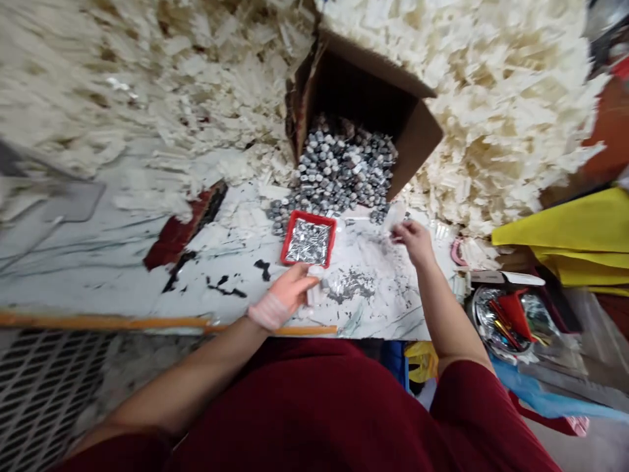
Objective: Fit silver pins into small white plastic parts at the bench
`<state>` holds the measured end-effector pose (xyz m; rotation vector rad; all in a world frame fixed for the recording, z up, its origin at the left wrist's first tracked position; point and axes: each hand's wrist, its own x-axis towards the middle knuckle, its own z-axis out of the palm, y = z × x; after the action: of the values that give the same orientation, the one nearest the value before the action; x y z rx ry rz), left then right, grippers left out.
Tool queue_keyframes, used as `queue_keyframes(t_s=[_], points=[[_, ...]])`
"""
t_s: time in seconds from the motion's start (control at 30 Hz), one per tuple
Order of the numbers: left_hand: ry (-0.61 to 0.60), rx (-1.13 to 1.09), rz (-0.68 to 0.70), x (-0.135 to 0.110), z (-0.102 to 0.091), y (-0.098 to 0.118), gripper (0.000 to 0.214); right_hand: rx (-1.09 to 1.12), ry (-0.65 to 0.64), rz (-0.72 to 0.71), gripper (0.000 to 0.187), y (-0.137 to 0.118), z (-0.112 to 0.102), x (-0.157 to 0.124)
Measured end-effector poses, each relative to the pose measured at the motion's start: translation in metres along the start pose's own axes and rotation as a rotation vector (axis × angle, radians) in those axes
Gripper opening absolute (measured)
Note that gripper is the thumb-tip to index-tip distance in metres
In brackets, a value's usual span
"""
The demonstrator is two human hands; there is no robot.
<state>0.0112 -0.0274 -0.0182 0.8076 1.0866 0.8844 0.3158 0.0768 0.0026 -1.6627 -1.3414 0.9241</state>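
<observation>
My left hand (285, 296), in a thin translucent glove, is closed on a small whitish translucent plastic piece (316, 287) just below a red tray (284, 253). The tray is full of small shiny metal pins (308, 241). Farther right, my bare right hand (415, 241) has its fingers pinched together at another pale translucent piece (394, 216); blur hides its exact shape. Both hands are over the white marbled tabletop (250, 246). Behind the tray, a heap of small grey and white cylindrical parts (339, 167) spills from an open cardboard box (417, 147) lying on its side.
Large piles of cream-coloured plastic pieces (506, 111) rise behind and around the box. At right are yellow sheets (570, 229) and a round metal bowl (479, 321) with tools. A dark red scrap (174, 236) lies at left. An orange strip (147, 322) runs along the front edge.
</observation>
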Motion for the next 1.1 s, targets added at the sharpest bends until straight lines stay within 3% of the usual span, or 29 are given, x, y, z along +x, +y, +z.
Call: queue_keyframes(t_s=[0.1,0.17,0.23,0.37,0.47,0.53,0.63,0.9,1.1], points=[[0.001,0.086,-0.020,0.003,-0.002,-0.006,0.027,0.296,-0.403,0.182,0.033,-0.011,0.052,-0.078],[0.011,0.152,-0.005,0.001,-0.004,-0.007,0.028,0.392,-0.516,0.281,0.036,-0.017,0.078,-0.115],[0.015,0.183,0.022,-0.004,-0.006,-0.005,0.025,0.423,-0.572,0.341,0.038,-0.019,0.096,-0.133],[0.044,0.227,0.076,-0.015,-0.012,0.000,0.021,0.403,-0.609,0.400,0.041,-0.020,0.111,-0.137],[-0.024,0.169,0.075,-0.021,-0.015,0.001,0.021,0.369,-0.620,0.417,0.042,-0.020,0.116,-0.139],[-0.064,0.114,0.088,-0.022,-0.016,-0.001,0.027,0.359,-0.631,0.426,0.043,-0.021,0.119,-0.143],[-0.019,0.125,0.125,-0.022,-0.014,-0.006,0.038,0.356,-0.680,0.404,0.046,-0.023,0.121,-0.144],[-0.063,0.288,0.246,-0.032,-0.010,0.003,0.038,0.082,-0.758,-0.106,0.049,-0.037,0.118,-0.119],[0.025,0.507,0.353,-0.040,-0.013,0.006,0.033,0.064,-0.648,-0.204,0.048,-0.046,0.131,-0.132]])
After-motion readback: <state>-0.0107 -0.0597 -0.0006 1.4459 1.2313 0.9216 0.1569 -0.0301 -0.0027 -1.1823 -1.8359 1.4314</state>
